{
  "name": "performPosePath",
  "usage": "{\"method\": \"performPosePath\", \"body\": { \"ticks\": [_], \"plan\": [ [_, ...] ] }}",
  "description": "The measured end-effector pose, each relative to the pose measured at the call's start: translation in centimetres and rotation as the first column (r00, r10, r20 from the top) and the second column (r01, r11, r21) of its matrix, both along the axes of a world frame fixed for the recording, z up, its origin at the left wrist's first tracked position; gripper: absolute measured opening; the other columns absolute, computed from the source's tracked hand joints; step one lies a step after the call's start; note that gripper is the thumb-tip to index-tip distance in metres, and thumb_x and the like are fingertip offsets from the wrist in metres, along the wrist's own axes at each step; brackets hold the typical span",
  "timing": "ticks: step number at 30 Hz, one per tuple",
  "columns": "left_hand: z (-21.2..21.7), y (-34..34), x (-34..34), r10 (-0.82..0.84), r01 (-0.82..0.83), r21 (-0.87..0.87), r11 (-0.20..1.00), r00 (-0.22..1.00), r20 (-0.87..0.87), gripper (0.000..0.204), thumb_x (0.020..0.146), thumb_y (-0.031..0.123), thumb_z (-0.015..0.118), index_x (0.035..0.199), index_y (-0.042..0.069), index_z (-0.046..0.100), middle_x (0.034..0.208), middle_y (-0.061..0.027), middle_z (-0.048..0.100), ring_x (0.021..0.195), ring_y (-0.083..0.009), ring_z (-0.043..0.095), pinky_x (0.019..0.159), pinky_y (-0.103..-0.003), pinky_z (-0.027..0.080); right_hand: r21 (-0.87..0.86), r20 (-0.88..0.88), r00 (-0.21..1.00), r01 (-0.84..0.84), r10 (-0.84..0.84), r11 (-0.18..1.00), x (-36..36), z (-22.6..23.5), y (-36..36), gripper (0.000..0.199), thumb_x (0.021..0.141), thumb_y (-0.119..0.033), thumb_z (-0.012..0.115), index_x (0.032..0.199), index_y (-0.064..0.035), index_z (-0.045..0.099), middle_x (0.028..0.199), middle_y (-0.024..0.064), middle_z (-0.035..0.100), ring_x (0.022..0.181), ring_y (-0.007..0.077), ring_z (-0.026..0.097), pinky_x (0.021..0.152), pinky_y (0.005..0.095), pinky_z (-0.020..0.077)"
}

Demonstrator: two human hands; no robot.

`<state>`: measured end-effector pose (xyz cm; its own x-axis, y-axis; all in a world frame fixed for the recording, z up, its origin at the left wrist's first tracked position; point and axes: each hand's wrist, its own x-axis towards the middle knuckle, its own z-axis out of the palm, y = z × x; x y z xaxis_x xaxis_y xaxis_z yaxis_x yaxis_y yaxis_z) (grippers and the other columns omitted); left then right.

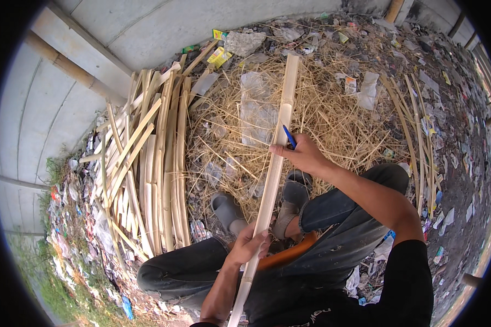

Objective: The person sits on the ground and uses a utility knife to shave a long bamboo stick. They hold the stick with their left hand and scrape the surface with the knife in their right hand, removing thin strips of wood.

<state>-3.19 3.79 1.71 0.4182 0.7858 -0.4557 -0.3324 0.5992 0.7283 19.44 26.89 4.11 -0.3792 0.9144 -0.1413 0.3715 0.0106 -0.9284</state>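
Bamboo strip [273, 163], gripped by left hand [249, 245], right hand [303, 154] pinching blue pen [289, 137], beside stacked slats [147, 180].

bamboo strip [271, 180] — long, pale, split lengthwise, node rings visible | pose: slanted, far tip out over the straw, near end at the lap, lower edge of view | held in both hands, mid-length and near end || blue pen [289, 137] — short, slim, tip resting on the strip just past mid-length
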Motion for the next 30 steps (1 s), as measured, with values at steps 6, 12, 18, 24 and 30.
{"method": "performPosePath", "body": {
  "ticks": [6,12,18,24,30],
  "plan": [
    [-0.1,0.0,0.5,-0.042,0.042,-0.007,0.999,0.999,0.003,0.047,0.109,0.017,0.055,0.154,0.006,0.044,0.074,0.0001,0.049,0.058,-0.0103,0.049,0.054,-0.027,0.044,-0.245,-0.251,0.914,0.260,-0.320,0.934,1.6,0.2,3.0,0.044,0.100,-0.044,0.072,0.074,-0.0109,0.058,0.055,-0.0070,0.042,0.045,0.0051,0.037,0.042,0.0289,0.0277],
    [0.2,-0.1,0.6,-0.090,0.089,0.024,0.996,0.995,0.046,0.050,0.108,0.015,0.056,0.155,0.005,0.042,0.075,-0.0013,0.051,0.059,-0.0106,0.051,0.054,-0.027,0.044,-0.301,-0.310,0.859,0.317,-0.407,0.899,2.6,0.5,3.9,0.047,0.099,-0.045,0.072,0.069,-0.0135,0.054,0.054,-0.0063,0.043,0.043,0.0056,0.039,0.040,0.0290,0.0279],
    [-0.4,0.5,0.6,-0.054,0.057,0.141,0.988,0.998,-0.024,0.045,0.109,0.017,0.053,0.150,0.005,0.038,0.080,-0.0037,0.054,0.061,-0.0118,0.053,0.053,-0.028,0.046,-0.158,-0.113,0.985,0.115,-0.133,0.981,1.4,-0.5,2.0,0.047,0.096,-0.045,0.075,0.069,-0.0105,0.059,0.055,-0.0067,0.044,0.048,0.0060,0.040,0.046,0.0328,0.0317],
    [0.8,1.1,0.3,0.065,-0.062,0.047,0.997,0.996,-0.057,0.030,0.112,0.023,0.049,0.138,0.011,0.043,0.075,-0.0008,0.047,0.060,-0.0109,0.048,0.051,-0.027,0.044,0.226,0.440,0.886,-0.269,0.148,0.936,-0.4,1.1,-1.7,0.062,0.103,-0.057,0.053,0.086,-0.0001,0.071,0.065,0.0186,0.066,0.065,0.0391,0.068,0.063,0.0491,0.0536],
    [0.0,1.5,0.4,0.092,-0.086,0.054,0.995,0.987,-0.132,0.027,0.112,0.024,0.048,0.136,0.011,0.046,0.075,0.0012,0.044,0.060,-0.0084,0.043,0.050,-0.026,0.043,0.090,0.546,0.726,-0.547,0.418,0.832,-2.2,2.2,-7.2,0.055,0.103,-0.051,0.054,0.092,-0.0003,0.074,0.073,0.0234,0.070,0.069,0.0441,0.070,0.065,0.0532,0.0548]
  ]
}}
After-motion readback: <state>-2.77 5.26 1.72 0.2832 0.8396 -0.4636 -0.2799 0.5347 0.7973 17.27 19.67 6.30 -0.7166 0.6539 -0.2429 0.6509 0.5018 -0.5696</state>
